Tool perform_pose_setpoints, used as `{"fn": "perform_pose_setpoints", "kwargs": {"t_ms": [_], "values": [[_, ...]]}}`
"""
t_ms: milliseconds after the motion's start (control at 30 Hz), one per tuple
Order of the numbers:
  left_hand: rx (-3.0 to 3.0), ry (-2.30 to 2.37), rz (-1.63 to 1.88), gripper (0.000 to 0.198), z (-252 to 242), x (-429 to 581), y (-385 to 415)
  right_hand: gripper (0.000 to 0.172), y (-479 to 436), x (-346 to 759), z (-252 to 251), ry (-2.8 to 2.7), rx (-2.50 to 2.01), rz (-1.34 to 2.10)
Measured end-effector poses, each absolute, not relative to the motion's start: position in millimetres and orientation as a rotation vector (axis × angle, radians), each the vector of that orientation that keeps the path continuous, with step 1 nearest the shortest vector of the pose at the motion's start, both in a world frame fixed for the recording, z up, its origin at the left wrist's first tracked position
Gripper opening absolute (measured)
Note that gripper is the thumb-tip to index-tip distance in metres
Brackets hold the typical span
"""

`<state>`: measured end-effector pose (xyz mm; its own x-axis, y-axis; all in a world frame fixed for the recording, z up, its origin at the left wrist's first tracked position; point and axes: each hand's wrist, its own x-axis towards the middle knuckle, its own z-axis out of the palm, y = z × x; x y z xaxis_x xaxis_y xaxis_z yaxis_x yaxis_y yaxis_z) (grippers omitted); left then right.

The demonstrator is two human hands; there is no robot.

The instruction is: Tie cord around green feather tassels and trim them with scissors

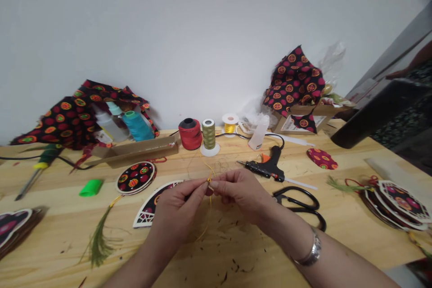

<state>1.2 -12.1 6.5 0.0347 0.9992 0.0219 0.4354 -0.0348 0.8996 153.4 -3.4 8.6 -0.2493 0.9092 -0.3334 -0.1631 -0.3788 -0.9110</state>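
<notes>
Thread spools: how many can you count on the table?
4: teal spool in the left box; red spool, olive spool, yellow spool by the wall. Others may be hidden.

Thread (209,181) between left hand (178,210), right hand (240,191); scissors (301,209) right, glue gun (266,168) behind

We see a pale wooden bench (50,252) flecked with dark scraps. At its back stand a red spool (190,134), an olive spool (208,134) and a yellow spool (230,123), with a bottle (259,132) near them. A glue gun (268,167) lies just behind scissors (300,207). To our left lie a screwdriver (33,173), a green cap (91,187), a disc (135,177) and a tassel (99,238). A thread (205,229) trails onto the middle.
</notes>
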Motion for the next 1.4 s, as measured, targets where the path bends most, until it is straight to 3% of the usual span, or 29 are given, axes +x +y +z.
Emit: {"fn": "perform_pose_setpoints", "kwargs": {"t_ms": [233,733,1400], "values": [[1.71,1.387,1.094,0.019,4.2,2.6,-14.7,0.018,-3.2,153.2,4.1,-0.983,-1.154,1.737],[1.731,1.448,1.002,0.018,5.4,3.7,-16.5,0.006,-3.4,154.4,4.7,-1.056,-1.118,1.719],[1.669,1.466,0.968,0.019,8.2,3.4,-17.9,0.005,0.7,159.6,5.1,-1.151,-1.272,1.699]]}}
